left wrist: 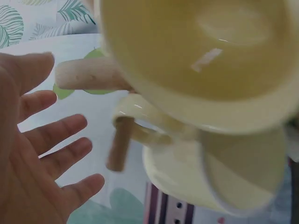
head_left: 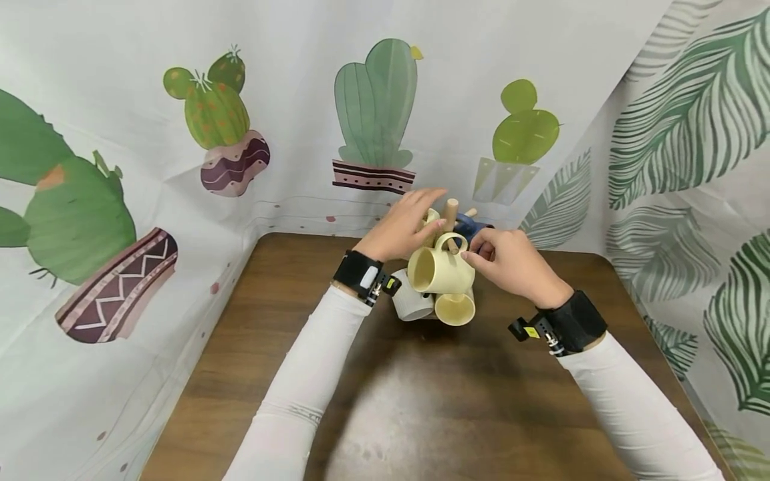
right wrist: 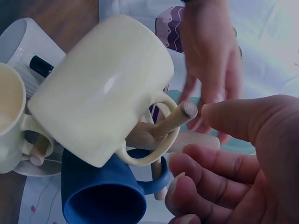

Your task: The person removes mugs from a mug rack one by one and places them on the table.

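Observation:
A wooden mug tree, its post (head_left: pixel 450 212) rising between my hands, stands toward the back of the table. Its front peg carries a cream mug (head_left: pixel 445 272) by the handle, tilted with its mouth to the left. My right hand (head_left: pixel 511 262) is beside that handle; in the right wrist view its thumb and loosely bent fingers stand apart around the peg tip (right wrist: pixel 188 109), gripping nothing. On the post's other side, my left hand (head_left: pixel 400 228) has spread fingers and holds nothing. Behind it, another cream mug (left wrist: pixel 173 163) hangs from a peg (left wrist: pixel 120 144).
Lower on the tree are a white ribbed mug (head_left: pixel 412 302) and a cream mug (head_left: pixel 455 311). A blue mug (right wrist: pixel 105 196) hangs at the right rear. The brown wooden table (head_left: pixel 415 414) meets a cactus-print cloth (head_left: pixel 289 167) behind the tree.

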A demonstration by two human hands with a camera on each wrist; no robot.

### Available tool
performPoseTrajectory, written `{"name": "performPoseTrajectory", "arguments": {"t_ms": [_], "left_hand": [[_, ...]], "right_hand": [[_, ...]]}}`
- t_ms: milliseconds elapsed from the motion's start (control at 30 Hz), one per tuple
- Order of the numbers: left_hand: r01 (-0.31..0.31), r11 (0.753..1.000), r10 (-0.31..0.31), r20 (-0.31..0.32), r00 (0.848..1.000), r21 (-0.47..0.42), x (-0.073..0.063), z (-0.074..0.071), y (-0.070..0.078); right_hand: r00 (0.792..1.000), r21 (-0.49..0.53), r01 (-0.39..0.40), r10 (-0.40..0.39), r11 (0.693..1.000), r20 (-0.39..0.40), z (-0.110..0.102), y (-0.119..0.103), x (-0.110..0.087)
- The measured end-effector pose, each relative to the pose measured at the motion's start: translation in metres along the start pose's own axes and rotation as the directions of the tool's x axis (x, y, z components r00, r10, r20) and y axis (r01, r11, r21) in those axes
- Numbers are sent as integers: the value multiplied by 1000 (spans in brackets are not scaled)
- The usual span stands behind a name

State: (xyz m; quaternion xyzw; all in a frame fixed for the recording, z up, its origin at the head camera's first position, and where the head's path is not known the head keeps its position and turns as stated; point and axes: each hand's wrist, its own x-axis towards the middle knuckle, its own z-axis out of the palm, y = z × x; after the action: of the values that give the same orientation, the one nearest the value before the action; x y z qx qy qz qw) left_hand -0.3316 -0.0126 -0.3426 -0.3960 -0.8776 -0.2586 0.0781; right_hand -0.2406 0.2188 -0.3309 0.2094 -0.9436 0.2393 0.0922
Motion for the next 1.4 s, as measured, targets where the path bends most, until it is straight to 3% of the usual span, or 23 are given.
{"name": "performPoseTrajectory", "arguments": {"t_ms": [267,567,667,933,1200,1400], "left_hand": [[-25,998,23,24,999,51,31,-5,11],[-49,998,50,23,998,-39,41,-10,12],[-31,997,34,45,998,-68,42,-13,12],[-6,996,14,100,995,-85,48,-18,14],[-21,995,33,122,992,-98,50,-20,12],[-32,995,44,126,991,-96,49,-21,9]], "right_hand": [[999,22,34,-34,999,10,-2,4,3],[988,-2,100,-99,995,119,-19,13,29],[977,-38,148,-140,988,162,-18,12,37],[934,-49,320,-307,946,182,-11,9,51],[899,-24,366,-347,930,266,-10,13,59],[870,-39,434,-407,900,279,-3,12,65]]}}
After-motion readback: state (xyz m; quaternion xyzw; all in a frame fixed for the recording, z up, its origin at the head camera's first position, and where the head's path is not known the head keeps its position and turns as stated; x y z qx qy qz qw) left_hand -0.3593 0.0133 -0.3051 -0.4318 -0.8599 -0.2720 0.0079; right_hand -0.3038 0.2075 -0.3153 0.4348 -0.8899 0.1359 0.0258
